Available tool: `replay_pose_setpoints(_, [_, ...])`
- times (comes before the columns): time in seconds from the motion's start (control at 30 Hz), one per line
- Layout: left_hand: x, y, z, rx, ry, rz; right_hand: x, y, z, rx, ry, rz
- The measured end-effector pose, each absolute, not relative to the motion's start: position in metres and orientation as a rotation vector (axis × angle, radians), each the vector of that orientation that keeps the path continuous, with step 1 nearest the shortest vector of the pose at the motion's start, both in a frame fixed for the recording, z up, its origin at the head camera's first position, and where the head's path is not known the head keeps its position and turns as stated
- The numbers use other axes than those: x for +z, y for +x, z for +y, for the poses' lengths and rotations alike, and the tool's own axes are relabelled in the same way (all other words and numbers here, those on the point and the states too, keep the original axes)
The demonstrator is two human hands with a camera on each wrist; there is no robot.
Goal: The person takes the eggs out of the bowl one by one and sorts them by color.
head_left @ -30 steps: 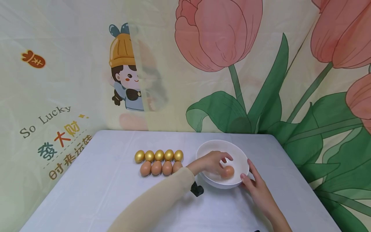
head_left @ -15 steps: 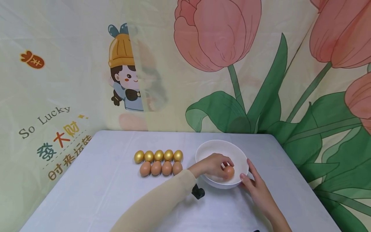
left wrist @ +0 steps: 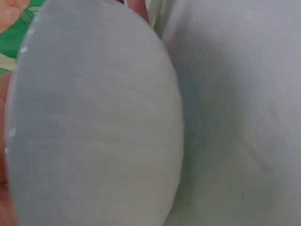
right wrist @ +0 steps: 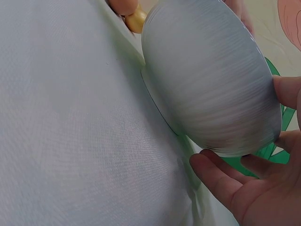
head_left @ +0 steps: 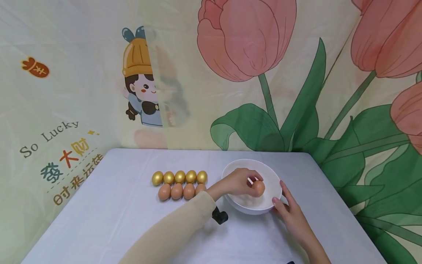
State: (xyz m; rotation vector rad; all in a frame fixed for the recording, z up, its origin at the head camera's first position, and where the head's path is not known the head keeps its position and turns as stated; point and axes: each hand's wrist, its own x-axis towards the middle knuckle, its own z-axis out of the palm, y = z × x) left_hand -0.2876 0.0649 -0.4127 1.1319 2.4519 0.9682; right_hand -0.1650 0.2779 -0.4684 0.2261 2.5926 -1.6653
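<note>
Inside the white bowl (head_left: 248, 209), my left hand (head_left: 240, 182) pinches a brown egg (head_left: 259, 188) between thumb and fingers, above the bowl's bottom. My right hand (head_left: 292, 217) holds the bowl by its right side. In the right wrist view, the right thumb lies at the rim and the fingers (right wrist: 217, 176) reach beneath the bowl wall (right wrist: 207, 80). The bowl's outside (left wrist: 99, 117) fills much of the left wrist view and hides the egg there.
Left of the bowl, several golden eggs (head_left: 180, 177) form a row, with several brown eggs (head_left: 176, 191) in a row before them. The left sleeve partly covers the rightmost brown egg. A black device (head_left: 219, 216) sits at the left wrist. A printed cloth (head_left: 184, 73) hangs behind the table (head_left: 99, 212).
My left hand has closed its fingers on the brown egg and raised it slightly from the bowl's bottom. My right hand has stayed on the bowl.
</note>
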Motion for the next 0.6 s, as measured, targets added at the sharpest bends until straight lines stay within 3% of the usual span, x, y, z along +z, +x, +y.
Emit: replay_pose_setpoints(0.6, [-0.369,-0.289,-0.012,1.214,1.018,2.446,-0.467,-0.159,0.277,-1.685,0.182,2.634])
